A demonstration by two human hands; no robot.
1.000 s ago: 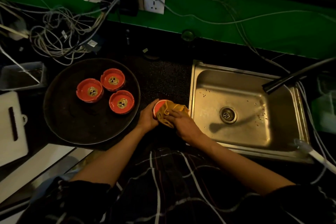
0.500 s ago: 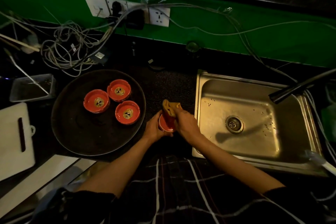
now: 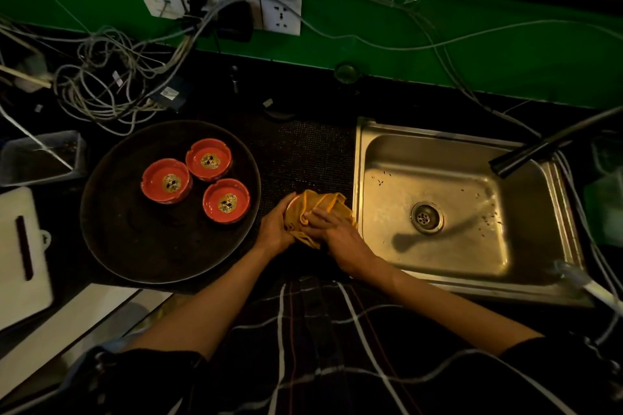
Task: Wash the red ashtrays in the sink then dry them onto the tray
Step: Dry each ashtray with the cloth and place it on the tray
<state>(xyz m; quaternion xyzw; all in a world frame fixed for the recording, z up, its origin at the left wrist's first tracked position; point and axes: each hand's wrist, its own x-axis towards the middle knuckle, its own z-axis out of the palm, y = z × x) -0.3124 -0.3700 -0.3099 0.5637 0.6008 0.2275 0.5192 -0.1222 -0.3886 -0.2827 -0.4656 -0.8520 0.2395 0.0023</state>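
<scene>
A: Where are the ashtrays?

B: Three red ashtrays sit open side up on the round dark tray (image 3: 135, 246) at centre left of the frame: one (image 3: 166, 180) to the left, one (image 3: 209, 160) above it to the right, one (image 3: 226, 200) lower right, all close together. A fourth ashtray (image 3: 292, 204) is held between tray and sink (image 3: 472, 266), over the dark worktop (image 3: 303, 158); only a sliver of its red rim shows.

A: And the hands?

B: The left hand (image 3: 277, 229) cups that ashtray from the left, fingers curled round its side. The right hand (image 3: 337, 234) presses a yellow cloth (image 3: 317, 204) over its top, fingers extended and close together on the fabric.

A: The sink?

B: Steel, at centre right, with dark specks in the basin around the drain (image 3: 426, 217). A dark tap spout (image 3: 526, 153) reaches in from the right.
</scene>
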